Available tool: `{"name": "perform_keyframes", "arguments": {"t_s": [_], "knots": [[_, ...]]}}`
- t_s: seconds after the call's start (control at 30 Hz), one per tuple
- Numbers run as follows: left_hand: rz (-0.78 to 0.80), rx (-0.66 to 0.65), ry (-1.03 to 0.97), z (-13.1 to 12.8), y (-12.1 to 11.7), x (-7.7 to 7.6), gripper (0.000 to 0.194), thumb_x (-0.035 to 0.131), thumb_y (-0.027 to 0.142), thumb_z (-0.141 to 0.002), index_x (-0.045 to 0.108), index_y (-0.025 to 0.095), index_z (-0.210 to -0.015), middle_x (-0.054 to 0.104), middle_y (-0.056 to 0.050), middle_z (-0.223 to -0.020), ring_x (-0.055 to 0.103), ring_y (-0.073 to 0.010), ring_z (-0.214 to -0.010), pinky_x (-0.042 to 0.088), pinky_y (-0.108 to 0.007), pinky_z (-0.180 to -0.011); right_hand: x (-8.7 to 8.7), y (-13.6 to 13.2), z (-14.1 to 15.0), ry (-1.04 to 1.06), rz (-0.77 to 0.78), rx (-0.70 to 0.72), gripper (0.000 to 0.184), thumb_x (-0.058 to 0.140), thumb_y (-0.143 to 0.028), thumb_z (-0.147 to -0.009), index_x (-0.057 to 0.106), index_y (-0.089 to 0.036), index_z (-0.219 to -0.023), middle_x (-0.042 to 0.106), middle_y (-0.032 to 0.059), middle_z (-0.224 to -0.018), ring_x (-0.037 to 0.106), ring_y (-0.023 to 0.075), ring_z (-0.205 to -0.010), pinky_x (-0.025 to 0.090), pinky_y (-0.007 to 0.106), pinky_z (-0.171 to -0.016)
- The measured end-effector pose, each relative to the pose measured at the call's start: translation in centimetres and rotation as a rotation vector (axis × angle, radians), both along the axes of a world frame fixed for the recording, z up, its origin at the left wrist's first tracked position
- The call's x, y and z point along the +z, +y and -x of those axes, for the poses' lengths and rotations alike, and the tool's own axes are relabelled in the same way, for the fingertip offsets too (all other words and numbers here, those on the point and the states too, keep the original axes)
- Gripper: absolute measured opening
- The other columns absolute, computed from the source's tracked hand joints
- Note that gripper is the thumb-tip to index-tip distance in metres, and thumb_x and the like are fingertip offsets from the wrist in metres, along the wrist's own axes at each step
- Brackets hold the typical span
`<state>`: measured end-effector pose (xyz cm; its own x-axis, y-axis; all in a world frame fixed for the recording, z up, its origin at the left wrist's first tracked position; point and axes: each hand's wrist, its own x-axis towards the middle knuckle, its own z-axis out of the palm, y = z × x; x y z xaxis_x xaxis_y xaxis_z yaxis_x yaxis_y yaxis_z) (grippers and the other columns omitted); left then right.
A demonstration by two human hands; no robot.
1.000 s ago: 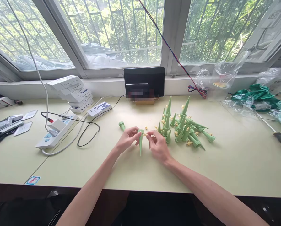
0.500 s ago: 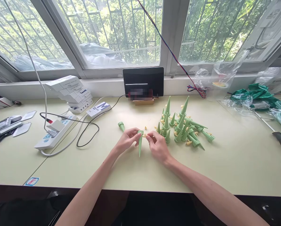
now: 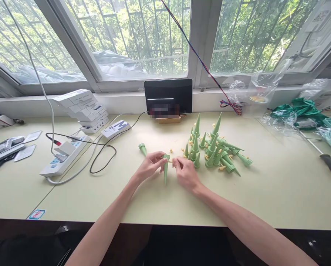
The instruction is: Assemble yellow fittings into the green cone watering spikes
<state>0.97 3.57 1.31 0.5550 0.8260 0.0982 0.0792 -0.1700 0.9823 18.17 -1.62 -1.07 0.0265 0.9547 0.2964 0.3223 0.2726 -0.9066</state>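
- Green cone (image 3: 165, 174): smooth, matt plastic
- Yellow fitting (image 3: 170, 161): plastic-looking, finish too small to tell
- Tabletop (image 3: 112, 201): smooth, faint sheen
- Screen (image 3: 168, 90): dark, glossy
- Block (image 3: 169, 120) under it: matt brown cardboard
- Clear bag (image 3: 267, 83): glossy, crinkled plastic
- Power strip (image 3: 53, 169): smooth white plastic

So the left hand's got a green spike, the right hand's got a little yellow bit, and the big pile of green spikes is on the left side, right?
Not quite: the head view shows the big pile of green spikes on the right side. The left hand does hold a green spike, and the right hand a little yellow bit.
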Motion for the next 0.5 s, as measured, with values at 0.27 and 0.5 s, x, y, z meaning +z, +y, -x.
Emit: {"name": "perform_keyframes", "arguments": {"t_s": [0.27,0.5], "knots": [[-0.039,-0.017,0.022,-0.05,-0.08,0.07,0.023,0.064,0.035,-0.087,0.066,0.013,-0.090,0.056,0.000,-0.067,0.051,-0.0083,-0.052,0.044,-0.023,-0.052,-0.10,0.13,0.13,-0.009,0.002,0.007,0.041,0.038,-0.038,-0.097,0.039,-0.020,-0.060,0.039,-0.0036,-0.052,0.035,0.0116,-0.048,0.028,0.026,-0.052],[-0.035,-0.025,0.027,-0.17,-0.12,0.26,0.023,0.065,0.036,-0.086,0.065,0.013,-0.089,0.054,0.001,-0.065,0.052,-0.0088,-0.052,0.044,-0.023,-0.051,-0.17,0.23,0.22,-0.007,0.021,0.003,0.046,0.036,-0.041,-0.098,0.034,-0.021,-0.056,0.037,-0.0036,-0.049,0.034,0.0117,-0.046,0.027,0.028,-0.050]]}}
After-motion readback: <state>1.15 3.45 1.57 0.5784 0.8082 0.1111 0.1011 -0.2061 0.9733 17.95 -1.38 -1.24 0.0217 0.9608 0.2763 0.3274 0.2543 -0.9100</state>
